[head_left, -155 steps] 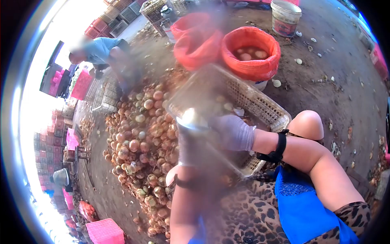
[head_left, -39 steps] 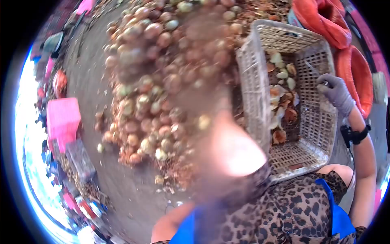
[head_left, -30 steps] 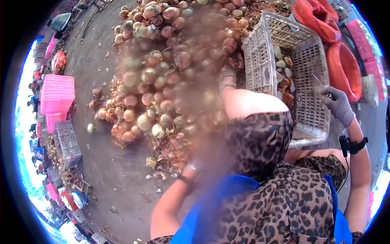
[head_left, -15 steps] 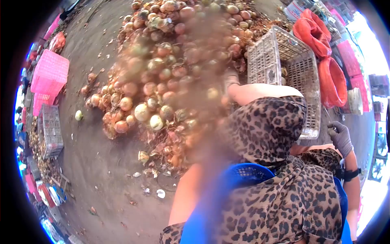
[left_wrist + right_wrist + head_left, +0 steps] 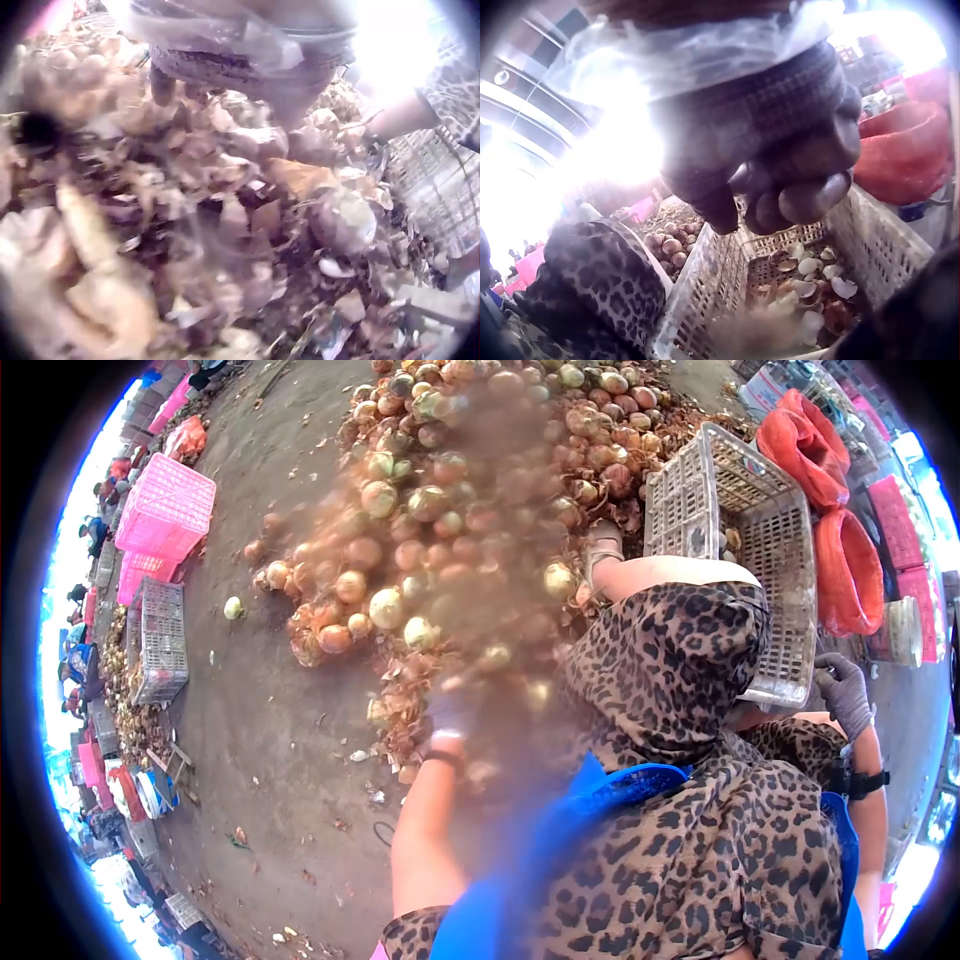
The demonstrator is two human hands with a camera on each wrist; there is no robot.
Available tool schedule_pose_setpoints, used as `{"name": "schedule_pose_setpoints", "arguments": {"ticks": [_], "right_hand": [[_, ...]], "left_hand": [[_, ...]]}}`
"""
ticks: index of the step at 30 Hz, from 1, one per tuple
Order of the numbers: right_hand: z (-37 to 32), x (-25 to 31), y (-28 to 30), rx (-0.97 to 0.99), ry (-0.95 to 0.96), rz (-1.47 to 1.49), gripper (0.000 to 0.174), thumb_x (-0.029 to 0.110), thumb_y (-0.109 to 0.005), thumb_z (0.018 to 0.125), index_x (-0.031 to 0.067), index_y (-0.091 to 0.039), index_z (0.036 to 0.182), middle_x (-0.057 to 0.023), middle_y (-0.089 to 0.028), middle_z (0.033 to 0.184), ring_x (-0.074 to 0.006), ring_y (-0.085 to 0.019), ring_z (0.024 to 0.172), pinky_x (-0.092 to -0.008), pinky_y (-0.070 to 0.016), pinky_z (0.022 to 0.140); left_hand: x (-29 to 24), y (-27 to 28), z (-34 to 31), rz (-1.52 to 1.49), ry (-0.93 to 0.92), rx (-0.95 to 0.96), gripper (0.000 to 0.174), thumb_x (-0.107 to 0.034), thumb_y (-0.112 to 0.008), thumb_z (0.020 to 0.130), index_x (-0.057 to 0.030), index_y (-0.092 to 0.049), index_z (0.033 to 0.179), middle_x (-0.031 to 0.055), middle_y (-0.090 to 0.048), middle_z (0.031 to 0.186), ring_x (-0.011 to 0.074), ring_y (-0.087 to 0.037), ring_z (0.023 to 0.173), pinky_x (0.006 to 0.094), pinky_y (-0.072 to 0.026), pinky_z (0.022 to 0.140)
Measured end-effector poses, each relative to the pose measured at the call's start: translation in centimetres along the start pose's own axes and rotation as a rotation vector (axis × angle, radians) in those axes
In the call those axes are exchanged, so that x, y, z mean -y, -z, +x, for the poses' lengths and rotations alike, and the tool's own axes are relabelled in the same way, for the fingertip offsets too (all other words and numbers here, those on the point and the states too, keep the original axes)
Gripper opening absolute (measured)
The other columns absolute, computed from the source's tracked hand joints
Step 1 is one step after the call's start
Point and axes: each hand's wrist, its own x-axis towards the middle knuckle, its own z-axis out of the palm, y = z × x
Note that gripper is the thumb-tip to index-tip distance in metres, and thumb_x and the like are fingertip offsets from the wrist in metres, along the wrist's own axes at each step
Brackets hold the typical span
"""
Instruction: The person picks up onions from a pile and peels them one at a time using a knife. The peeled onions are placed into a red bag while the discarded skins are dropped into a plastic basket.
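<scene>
My gloved left hand is low at the near edge of the onion pile, blurred in the head view. In the left wrist view its thumb and fingers stand apart above loose onion skins, with an onion among them. My gloved right hand is beside the near right corner of a dirty white plastic crate, fingers curled. The thin-bladed knife seen in that hand earlier is hidden now. Inside the crate, in the right wrist view, lie peeled pieces and skins.
Two red mesh-lined tubs stand just beyond the crate, with a white bucket next to them. My bent knee is between pile and crate. Pink crates and a grey crate stand far left.
My left arm has reached forward to the skins at the pile's edge. The right hand has drawn back from over the crate to beside its near corner, and the body has turned leftward.
</scene>
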Motion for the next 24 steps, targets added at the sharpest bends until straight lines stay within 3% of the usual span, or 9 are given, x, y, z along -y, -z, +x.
{"name": "schedule_pose_setpoints", "arguments": {"ticks": [2,5,6,8,11,13,16,19,24], "right_hand": [[-0.1,-0.5,-0.4,-0.025,0.0,-0.017,0.017,0.01,-0.065,0.082,0.0018,-0.068,0.096,0.0027,-0.054,0.064,-0.0046,-0.047,0.056,-0.0227,-0.0404,0.052],[0.0,-2.1,-0.6,-0.059,-0.004,-0.062,0.015,0.008,-0.066,0.082,0.0012,-0.068,0.094,0.003,-0.054,0.065,-0.0045,-0.047,0.058,-0.023,-0.0404,0.053],[-0.1,-2.6,-0.5,-0.068,-0.005,-0.078,0.014,0.008,-0.066,0.081,0.001,-0.068,0.094,0.0031,-0.055,0.066,-0.0045,-0.047,0.058,-0.0231,-0.0403,0.053],[-0.5,-2.5,-0.3,-0.063,-0.072,-0.066,0.014,0.008,-0.065,0.081,0.0015,-0.069,0.093,0.0028,-0.055,0.066,-0.0043,-0.047,0.058,-0.0227,-0.0396,0.053],[0.1,-4.0,-0.6,-0.045,-0.126,-0.027,0.014,0.009,-0.065,0.081,0.0022,-0.068,0.093,0.0025,-0.054,0.065,-0.0045,-0.045,0.055,-0.0227,-0.0379,0.05],[0.3,-4.2,-0.9,-0.04,-0.204,-0.001,0.014,0.009,-0.064,0.082,0.003,-0.068,0.094,0.0027,-0.052,0.063,-0.005,-0.044,0.051,-0.0236,-0.036,0.046],[1.4,-6.0,-1.2,-0.009,-0.214,-0.018,0.017,0.012,-0.063,0.082,0.0046,-0.067,0.097,0.002,-0.05,0.06,-0.0063,-0.044,0.046,-0.0247,-0.0347,0.041],[2.1,-3.1,-2.4,0.018,-0.217,-0.062,0.02,0.015,-0.065,0.082,0.005,-0.067,0.099,0.001,-0.052,0.06,-0.007,-0.047,0.045,-0.0243,-0.0362,0.04],[2.1,-2.9,-1.5,-0.039,-0.164,-0.009,0.019,0.013,-0.063,0.082,0.0042,-0.067,0.099,0.001,-0.054,0.06,-0.0062,-0.047,0.046,-0.0235,-0.0371,0.041]], "left_hand": [[-1.5,-1.0,1.9,-0.215,-0.119,-0.317,0.033,-0.023,-0.057,0.09,-0.0098,-0.064,0.12,0.0165,-0.061,0.12,0.0316,-0.056,0.116,0.0403,-0.0448,0.099],[-3.1,-10.3,9.3,-0.476,0.135,-0.445,0.03,-0.027,-0.062,0.087,-0.0095,-0.07,0.109,0.0167,-0.061,0.122,0.0349,-0.056,0.115,0.0407,-0.0448,0.099],[-3.3,-10.3,10.1,-0.383,0.166,-0.263,0.031,-0.028,-0.062,0.086,-0.0096,-0.069,0.111,0.0165,-0.06,0.123,0.0353,-0.055,0.116,0.0405,-0.0444,0.1],[-6.3,-1.4,8.7,-0.19,0.239,0.101,0.035,-0.029,-0.063,0.086,-0.0098,-0.068,0.115,0.0161,-0.06,0.124,0.0361,-0.054,0.118,0.0399,-0.0435,0.101],[-5.3,-2.0,10.2,0.167,-0.027,0.314,0.041,-0.031,-0.065,0.083,-0.0093,-0.066,0.118,0.0162,-0.061,0.122,0.0373,-0.055,0.117,0.0415,-0.0447,0.1],[-5.3,-1.3,10.3,0.101,0.003,0.189,0.042,-0.032,-0.066,0.083,-0.009,-0.066,0.117,0.0159,-0.062,0.12,0.0363,-0.057,0.114,0.0408,-0.0458,0.098],[-5.5,-0.5,11.4,-0.412,0.134,0.057,0.041,-0.034,-0.068,0.08,-0.0094,-0.068,0.113,0.0152,-0.064,0.116,0.034,-0.061,0.109,0.0396,-0.0476,0.096],[-8.2,5.1,11.0,-0.191,0.032,0.091,0.038,-0.034,-0.067,0.081,-0.0101,-0.069,0.11,0.014,-0.065,0.114,0.0318,-0.063,0.105,0.0382,-0.0485,0.095],[-8.1,3.0,14.0,-0.023,0.034,0.172,0.036,-0.029,-0.064,0.084,-0.0098,-0.066,0.115,0.0131,-0.065,0.112,0.0304,-0.063,0.103,0.0374,-0.0482,0.095]]}}
